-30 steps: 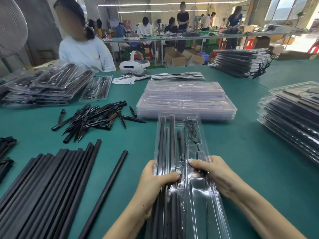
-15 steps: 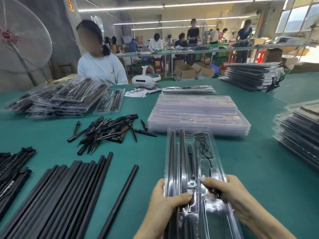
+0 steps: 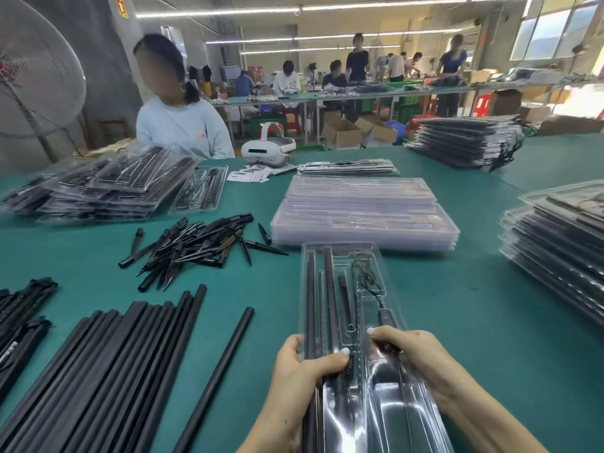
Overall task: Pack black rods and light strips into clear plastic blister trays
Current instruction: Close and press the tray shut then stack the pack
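Blister tray (image 3: pixel 340 256) lies lengthwise on the green table (image 3: pixel 457 322), loaded and gripped at its near end by both hands. Far left of the fingers, loose black rods (image 3: pixel 108 364) fan across the cloth, with one stray rod (image 3: pixel 222 371) just beside them. The left hand (image 3: pixel 300 371) curls round the tray's left edge, thumb (image 3: pixel 330 358) pressing down over the packed rods (image 3: pixel 330 289). Between the two thumbs sits a thin light strip (image 3: pixel 359 308). The right hand (image 3: pixel 415 358) clamps the right side, thumb on the black cable (image 3: pixel 376 289). Beyond the fingertips waits a stack of empty trays (image 3: pixel 362 214).
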Demonstrator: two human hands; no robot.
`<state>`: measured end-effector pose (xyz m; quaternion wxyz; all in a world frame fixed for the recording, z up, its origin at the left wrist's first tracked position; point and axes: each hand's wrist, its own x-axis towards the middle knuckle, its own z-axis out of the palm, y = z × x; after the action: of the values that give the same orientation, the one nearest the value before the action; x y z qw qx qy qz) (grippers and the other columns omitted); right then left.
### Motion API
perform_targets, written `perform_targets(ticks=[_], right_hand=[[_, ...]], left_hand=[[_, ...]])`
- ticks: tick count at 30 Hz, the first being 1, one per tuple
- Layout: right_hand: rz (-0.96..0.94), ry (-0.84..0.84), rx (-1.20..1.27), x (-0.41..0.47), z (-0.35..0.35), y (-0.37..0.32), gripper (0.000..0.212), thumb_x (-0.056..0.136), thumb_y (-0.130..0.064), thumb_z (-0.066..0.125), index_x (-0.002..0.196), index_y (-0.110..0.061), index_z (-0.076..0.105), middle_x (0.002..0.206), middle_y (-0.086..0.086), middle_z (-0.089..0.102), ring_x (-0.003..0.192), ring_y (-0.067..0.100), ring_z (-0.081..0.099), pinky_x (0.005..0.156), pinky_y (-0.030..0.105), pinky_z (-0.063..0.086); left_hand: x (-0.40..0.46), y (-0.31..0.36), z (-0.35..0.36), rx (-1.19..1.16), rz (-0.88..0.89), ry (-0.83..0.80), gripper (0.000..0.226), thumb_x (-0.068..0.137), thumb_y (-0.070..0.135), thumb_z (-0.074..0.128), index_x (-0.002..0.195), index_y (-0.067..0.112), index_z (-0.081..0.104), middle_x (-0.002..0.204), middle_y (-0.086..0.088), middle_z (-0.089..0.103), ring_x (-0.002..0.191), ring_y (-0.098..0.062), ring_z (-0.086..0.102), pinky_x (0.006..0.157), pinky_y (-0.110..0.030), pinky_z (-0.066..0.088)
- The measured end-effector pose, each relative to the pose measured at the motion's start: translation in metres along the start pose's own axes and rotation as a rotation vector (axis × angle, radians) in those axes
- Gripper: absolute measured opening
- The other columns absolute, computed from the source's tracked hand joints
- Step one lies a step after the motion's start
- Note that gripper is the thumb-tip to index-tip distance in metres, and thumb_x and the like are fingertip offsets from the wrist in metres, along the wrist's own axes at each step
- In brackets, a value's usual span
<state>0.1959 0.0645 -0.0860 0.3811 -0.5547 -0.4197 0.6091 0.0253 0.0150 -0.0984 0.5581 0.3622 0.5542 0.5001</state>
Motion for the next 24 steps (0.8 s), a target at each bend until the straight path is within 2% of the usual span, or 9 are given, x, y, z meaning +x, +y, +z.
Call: perform_targets(ticks=[3, 6, 7, 11, 15, 17, 19, 21, 24], right_hand=[[-0.001, 0.056, -0.001, -0.003, 0.002, 0.003, 0.023, 0.079, -0.019, 0.072, 0.066, -0.006, 0.059, 0.056, 0.006, 0.052, 0.044, 0.011, 0.047, 0.049, 0.017, 0.039], [-0.025, 0.087, 0.022, -0.004, 0.004, 0.004, 0.02, 0.078, -0.014, 0.073, 0.074, -0.007, 0.054, 0.066, 0.01, 0.046, 0.047, 0.013, 0.044, 0.044, 0.016, 0.037], [-0.033, 0.086, 0.014, -0.004, 0.005, 0.003, 0.02, 0.077, -0.012, 0.073, 0.075, -0.008, 0.053, 0.067, 0.01, 0.045, 0.048, 0.014, 0.043, 0.044, 0.016, 0.035], [-0.055, 0.111, 0.01, -0.005, 0.005, 0.001, 0.018, 0.074, -0.012, 0.075, 0.078, -0.005, 0.059, 0.067, 0.011, 0.049, 0.059, 0.017, 0.045, 0.059, 0.028, 0.035], [-0.05, 0.067, 0.004, -0.005, 0.004, 0.0, 0.023, 0.075, -0.016, 0.075, 0.071, -0.008, 0.054, 0.066, 0.008, 0.046, 0.053, 0.012, 0.042, 0.058, 0.027, 0.034], [-0.027, -0.008, -0.063, -0.006, 0.004, -0.005, 0.023, 0.08, -0.026, 0.072, 0.069, -0.01, 0.059, 0.069, 0.007, 0.052, 0.056, 0.01, 0.047, 0.057, 0.022, 0.036], [0.027, -0.103, -0.073, -0.008, 0.004, -0.009, 0.034, 0.084, -0.038, 0.065, 0.083, -0.005, 0.071, 0.081, 0.007, 0.065, 0.066, 0.016, 0.057, 0.059, 0.02, 0.042], [0.088, -0.228, 0.032, -0.012, 0.001, -0.01, 0.048, 0.085, -0.043, 0.058, 0.098, 0.001, 0.072, 0.095, 0.014, 0.073, 0.072, 0.018, 0.069, 0.06, 0.02, 0.051], [0.093, -0.374, 0.159, -0.029, -0.007, -0.005, 0.059, 0.082, -0.053, 0.053, 0.105, -0.002, 0.072, 0.107, 0.019, 0.07, 0.085, 0.022, 0.071, 0.068, 0.027, 0.057]], left_hand=[[-0.001, -0.005, 0.002, -0.02, 0.026, 0.041, 0.098, 0.067, 0.025, 0.085, 0.146, 0.017, 0.027, 0.146, -0.001, 0.038, 0.109, -0.008, 0.047, 0.089, -0.021, 0.035], [0.001, -0.009, 0.002, -0.005, 0.029, 0.068, 0.09, 0.071, 0.021, 0.081, 0.144, 0.019, 0.029, 0.123, 0.013, 0.046, 0.08, 0.011, 0.048, 0.058, -0.005, 0.04], [0.001, -0.009, 0.003, -0.004, 0.035, 0.073, 0.089, 0.07, 0.021, 0.081, 0.144, 0.02, 0.03, 0.116, 0.016, 0.048, 0.078, 0.011, 0.049, 0.056, -0.004, 0.04], [0.002, -0.011, -0.001, -0.01, 0.06, 0.062, 0.096, 0.069, 0.028, 0.081, 0.147, 0.021, 0.026, 0.147, 0.002, 0.036, 0.11, -0.009, 0.043, 0.089, -0.024, 0.032], [0.001, -0.005, -0.003, -0.025, 0.054, 0.01, 0.106, 0.054, 0.034, 0.088, 0.143, 0.022, 0.033, 0.142, -0.002, 0.046, 0.117, -0.017, 0.055, 0.101, -0.034, 0.041], [0.001, -0.004, -0.004, -0.016, 0.042, 0.011, 0.098, 0.054, 0.031, 0.087, 0.137, 0.02, 0.036, 0.128, 0.002, 0.056, 0.104, -0.008, 0.063, 0.089, -0.023, 0.049], [0.001, -0.002, -0.005, -0.014, 0.038, 0.016, 0.094, 0.062, 0.029, 0.086, 0.14, 0.02, 0.033, 0.115, 0.012, 0.055, 0.09, 0.004, 0.063, 0.069, -0.006, 0.046], [0.001, 0.0, -0.007, -0.027, 0.025, 0.025, 0.095, 0.069, 0.027, 0.081, 0.146, 0.018, 0.027, 0.101, 0.022, 0.047, 0.073, 0.015, 0.059, 0.053, -0.001, 0.041], [-0.003, 0.002, -0.012, -0.015, 0.057, 0.001, 0.105, 0.059, 0.036, 0.078, 0.148, 0.02, 0.025, 0.113, 0.021, 0.047, 0.08, 0.013, 0.054, 0.069, -0.006, 0.037]])
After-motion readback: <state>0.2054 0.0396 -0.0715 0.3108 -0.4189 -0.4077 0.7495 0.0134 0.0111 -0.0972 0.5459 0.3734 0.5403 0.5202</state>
